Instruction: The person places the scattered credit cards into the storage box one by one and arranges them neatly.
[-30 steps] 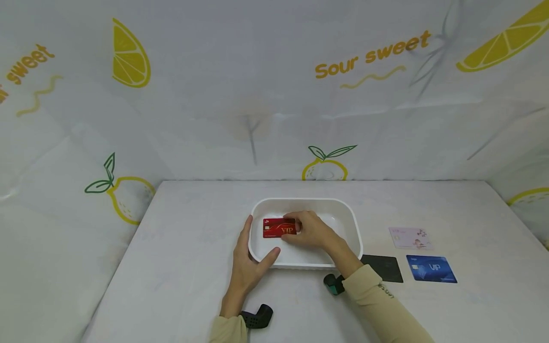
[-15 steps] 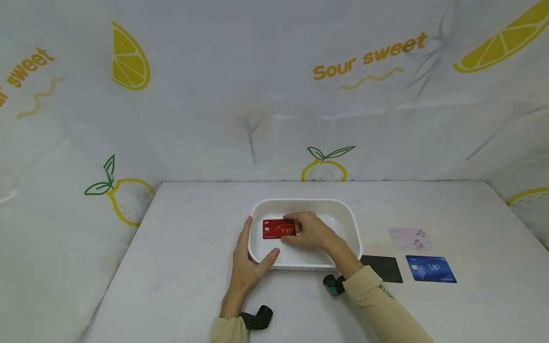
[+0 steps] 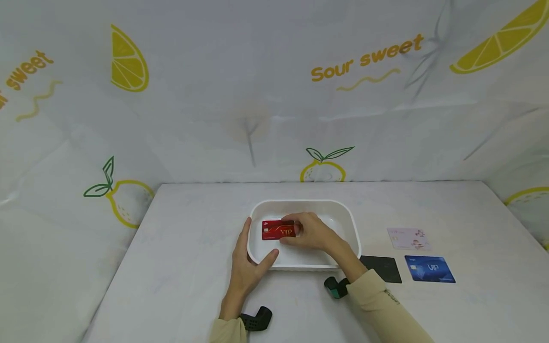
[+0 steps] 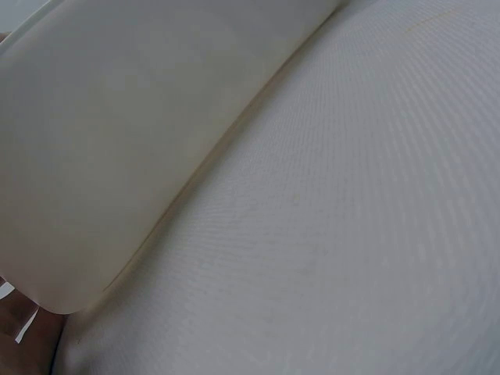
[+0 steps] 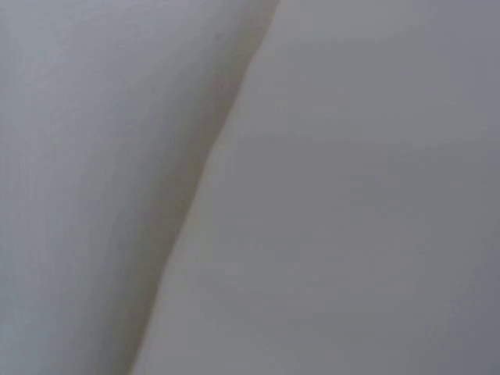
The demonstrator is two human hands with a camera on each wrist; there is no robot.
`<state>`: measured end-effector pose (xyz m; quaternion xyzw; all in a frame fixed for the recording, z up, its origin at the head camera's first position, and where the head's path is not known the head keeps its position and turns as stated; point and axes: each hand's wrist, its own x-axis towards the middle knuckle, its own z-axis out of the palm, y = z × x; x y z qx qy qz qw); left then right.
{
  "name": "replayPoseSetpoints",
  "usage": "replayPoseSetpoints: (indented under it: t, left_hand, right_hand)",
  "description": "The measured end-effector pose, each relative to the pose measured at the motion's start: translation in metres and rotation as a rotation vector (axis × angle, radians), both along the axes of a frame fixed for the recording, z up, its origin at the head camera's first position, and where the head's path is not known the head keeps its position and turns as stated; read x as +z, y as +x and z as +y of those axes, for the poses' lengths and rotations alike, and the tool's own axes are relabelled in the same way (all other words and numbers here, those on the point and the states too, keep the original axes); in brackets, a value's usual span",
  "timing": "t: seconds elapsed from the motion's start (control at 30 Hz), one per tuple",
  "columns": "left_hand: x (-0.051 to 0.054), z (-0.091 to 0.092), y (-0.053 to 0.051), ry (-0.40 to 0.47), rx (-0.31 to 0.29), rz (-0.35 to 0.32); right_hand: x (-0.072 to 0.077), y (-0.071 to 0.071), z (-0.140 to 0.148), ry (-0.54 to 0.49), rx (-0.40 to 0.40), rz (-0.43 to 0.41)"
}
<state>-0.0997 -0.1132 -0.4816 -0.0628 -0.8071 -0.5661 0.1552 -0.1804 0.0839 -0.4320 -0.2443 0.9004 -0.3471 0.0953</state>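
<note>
In the head view, a white plastic tray (image 3: 296, 258) with rounded corners stands on the white-covered table. My right hand (image 3: 316, 233) reaches into it and pinches the right end of a red VIP card (image 3: 271, 230) between thumb and fingers. Whether the card touches the tray floor I cannot tell. Against the tray's left front corner rests my left hand (image 3: 246, 270), fingers stretched along the left side and thumb at the front rim. The left wrist view shows the tray's outer wall (image 4: 141, 141) and dark fingers (image 4: 23, 344) at its corner. No hand appears in the right wrist view.
Right of the tray lie a pink card (image 3: 409, 238), a black card (image 3: 386, 269) partly hidden behind the right arm, and a blue VIP card (image 3: 430, 269). A white sheet printed with lemons (image 3: 322, 171) hangs behind the table. Black wrist devices (image 3: 257, 319) sit on both wrists.
The whole head view shifts slightly. Both hands, the red card and the tray keep their places relative to each other.
</note>
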Motion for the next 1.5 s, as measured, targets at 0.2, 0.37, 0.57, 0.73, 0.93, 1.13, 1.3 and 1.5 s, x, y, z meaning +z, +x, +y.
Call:
replayPoseSetpoints:
  t: [0.2,0.37,0.57,0.73,0.93,1.13,1.3,1.5]
  left_hand:
    - [0.000,0.000,0.001,-0.001,0.003,-0.001]
    - [0.001,0.000,0.001,-0.011,0.010,-0.005]
    - [0.001,-0.001,0.001,-0.004,0.003,-0.008]
    - [-0.001,-0.001,0.000,-0.015,0.002,-0.001]
    - [0.000,0.000,0.001,-0.006,-0.002,-0.003]
    - [0.001,0.000,0.002,0.004,-0.003,-0.011]
    - [0.001,0.000,0.002,0.002,-0.005,-0.010]
    - [0.001,-0.001,0.001,-0.007,-0.004,-0.013]
  right_hand:
    - [0.006,0.007,0.001,-0.015,0.012,0.003]
    - [0.010,0.012,0.003,-0.018,0.024,0.002]
    - [0.013,0.018,0.008,-0.037,0.043,0.002]
    - [0.018,0.024,0.013,-0.040,0.041,0.011]
    - [0.023,0.031,0.018,-0.049,0.048,0.034]
    - [0.028,0.037,0.024,-0.071,0.061,0.055]
    - [0.030,0.042,0.026,-0.079,0.076,0.067]
    - [0.031,0.048,0.026,-0.085,0.086,0.078]
